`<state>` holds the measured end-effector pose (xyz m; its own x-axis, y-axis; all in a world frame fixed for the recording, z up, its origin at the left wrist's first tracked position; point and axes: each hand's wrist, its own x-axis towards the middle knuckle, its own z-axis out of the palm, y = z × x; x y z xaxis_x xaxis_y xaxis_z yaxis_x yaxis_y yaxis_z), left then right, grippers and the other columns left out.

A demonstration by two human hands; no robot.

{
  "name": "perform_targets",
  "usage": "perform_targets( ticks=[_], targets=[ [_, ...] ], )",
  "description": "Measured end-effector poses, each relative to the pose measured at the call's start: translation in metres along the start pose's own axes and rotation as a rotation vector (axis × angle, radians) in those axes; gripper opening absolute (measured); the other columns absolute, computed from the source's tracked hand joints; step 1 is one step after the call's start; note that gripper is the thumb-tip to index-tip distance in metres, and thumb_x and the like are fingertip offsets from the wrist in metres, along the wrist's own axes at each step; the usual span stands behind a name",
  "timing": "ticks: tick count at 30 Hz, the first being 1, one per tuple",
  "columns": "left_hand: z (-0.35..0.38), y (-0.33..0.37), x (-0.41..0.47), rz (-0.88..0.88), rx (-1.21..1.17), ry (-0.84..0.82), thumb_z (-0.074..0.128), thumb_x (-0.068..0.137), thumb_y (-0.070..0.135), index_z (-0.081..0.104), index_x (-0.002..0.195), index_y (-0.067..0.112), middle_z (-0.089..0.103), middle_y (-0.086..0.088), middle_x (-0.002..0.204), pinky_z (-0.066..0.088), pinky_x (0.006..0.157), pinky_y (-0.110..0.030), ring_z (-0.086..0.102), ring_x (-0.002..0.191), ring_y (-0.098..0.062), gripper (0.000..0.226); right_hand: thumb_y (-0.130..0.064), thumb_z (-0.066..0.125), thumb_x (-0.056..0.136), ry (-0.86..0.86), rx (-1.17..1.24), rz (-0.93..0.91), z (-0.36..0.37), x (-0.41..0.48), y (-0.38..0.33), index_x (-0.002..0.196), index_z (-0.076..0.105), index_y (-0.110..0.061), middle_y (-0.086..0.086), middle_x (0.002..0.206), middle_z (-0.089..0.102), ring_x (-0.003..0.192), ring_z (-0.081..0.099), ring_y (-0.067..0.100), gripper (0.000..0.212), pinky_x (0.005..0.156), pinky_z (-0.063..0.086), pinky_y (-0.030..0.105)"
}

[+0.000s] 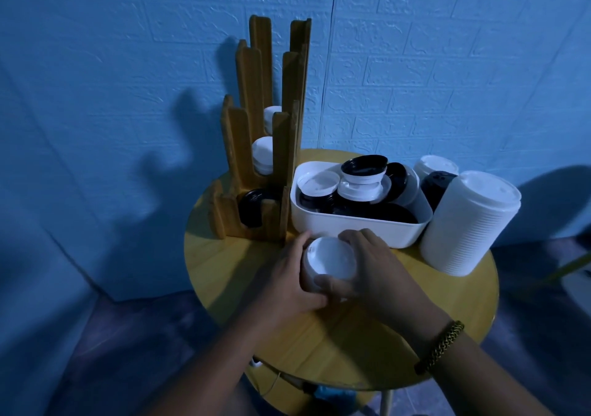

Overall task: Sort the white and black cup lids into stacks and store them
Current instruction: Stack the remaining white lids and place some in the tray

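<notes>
Roughly midway, I judge. Your left hand [287, 275] and right hand [374, 265] both curl round a short stack of white lids [329, 259], standing on the round table [319, 345] just in front of the white tub [351, 227]; the fingers wrap its sides from either flank.

Some storing is done. The wooden rack [246, 147] at the far left holds black lids [252, 204] in its near slot and white ones in the middle slot [263, 155] and the far slot [272, 118].

Plenty is left. The tub is full of black and white lids, jumbled and tipped at all angles. To its right a tall white stack [470, 223] leans on the table, with a dark stack [436, 185] and another white stack [435, 164] behind it. None of these is stored yet, and neither is the stack you hold.
</notes>
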<state>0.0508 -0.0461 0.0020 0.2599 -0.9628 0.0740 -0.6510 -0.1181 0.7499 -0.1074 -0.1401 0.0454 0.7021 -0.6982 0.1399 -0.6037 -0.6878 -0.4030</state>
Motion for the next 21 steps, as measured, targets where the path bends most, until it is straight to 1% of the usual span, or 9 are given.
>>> perform_targets(
  ticks=[3,6,9,14,16,18,19,21],
  targets=[
    [0.000,-0.002,0.000,0.000,0.003,0.003,0.085,0.075,0.046,0.015,0.151,0.052,0.036,0.017,0.148,0.048,0.097,-0.029,0.038,0.125,-0.005,0.103,-0.063,0.070,0.079,-0.051,0.016,-0.022,-0.005,0.000,0.001,0.146,0.036,-0.023,-0.007,0.136,0.043,0.118,0.042,0.012,0.086,0.098,0.042,0.029],
    [0.000,-0.002,0.000,0.003,-0.028,0.026,0.085,0.071,0.058,0.019,0.144,0.060,0.037,0.024,0.140,0.050,0.094,-0.029,0.041,0.125,-0.004,0.099,-0.057,0.072,0.081,-0.114,0.096,-0.053,-0.014,0.002,0.006,0.149,0.035,-0.024,-0.009,0.144,0.042,0.123,0.041,0.011,0.084,0.102,0.041,0.030],
    [0.001,-0.002,0.001,0.016,-0.013,0.031,0.083,0.070,0.062,0.020,0.143,0.062,0.039,0.022,0.142,0.051,0.096,-0.034,0.042,0.127,-0.005,0.097,-0.058,0.072,0.081,-0.129,0.094,-0.056,-0.019,0.002,0.006,0.149,0.035,-0.025,-0.009,0.145,0.043,0.124,0.044,0.011,0.085,0.102,0.042,0.032],
    [0.003,-0.007,0.002,0.032,0.013,0.012,0.081,0.072,0.062,0.020,0.149,0.054,0.040,0.020,0.143,0.050,0.095,-0.030,0.043,0.128,-0.005,0.099,-0.061,0.070,0.080,-0.072,0.014,-0.042,-0.015,-0.001,0.002,0.150,0.035,-0.024,-0.006,0.144,0.045,0.124,0.046,0.013,0.086,0.101,0.043,0.032],
    [0.003,-0.006,0.001,0.025,-0.005,0.022,0.082,0.071,0.063,0.024,0.146,0.055,0.042,0.026,0.136,0.048,0.091,-0.024,0.044,0.124,-0.002,0.095,-0.062,0.068,0.081,-0.076,0.012,-0.041,-0.014,-0.003,0.001,0.151,0.033,-0.024,-0.006,0.145,0.045,0.126,0.046,0.014,0.087,0.101,0.044,0.031],
    [0.002,-0.004,0.001,0.028,-0.019,0.024,0.083,0.073,0.060,0.028,0.142,0.057,0.040,0.037,0.123,0.042,0.084,-0.014,0.043,0.117,0.005,0.088,-0.061,0.068,0.081,-0.072,0.018,-0.041,-0.014,-0.002,0.002,0.151,0.033,-0.023,-0.005,0.147,0.044,0.127,0.045,0.014,0.088,0.102,0.043,0.030],
    [0.002,-0.002,0.001,0.026,-0.028,0.018,0.083,0.073,0.057,0.028,0.140,0.057,0.039,0.039,0.119,0.040,0.081,-0.012,0.042,0.115,0.007,0.087,-0.060,0.070,0.080,-0.070,0.034,-0.039,-0.014,-0.001,0.003,0.151,0.034,-0.022,-0.004,0.147,0.045,0.127,0.046,0.015,0.088,0.102,0.042,0.029],
    [0.001,-0.003,0.002,0.020,-0.050,0.018,0.085,0.072,0.056,0.031,0.142,0.054,0.041,0.038,0.120,0.041,0.082,-0.013,0.043,0.116,0.006,0.088,-0.058,0.072,0.078,-0.076,0.094,-0.027,-0.012,-0.001,0.005,0.151,0.036,-0.021,-0.003,0.147,0.045,0.128,0.046,0.014,0.089,0.102,0.042,0.028]
  ],
)
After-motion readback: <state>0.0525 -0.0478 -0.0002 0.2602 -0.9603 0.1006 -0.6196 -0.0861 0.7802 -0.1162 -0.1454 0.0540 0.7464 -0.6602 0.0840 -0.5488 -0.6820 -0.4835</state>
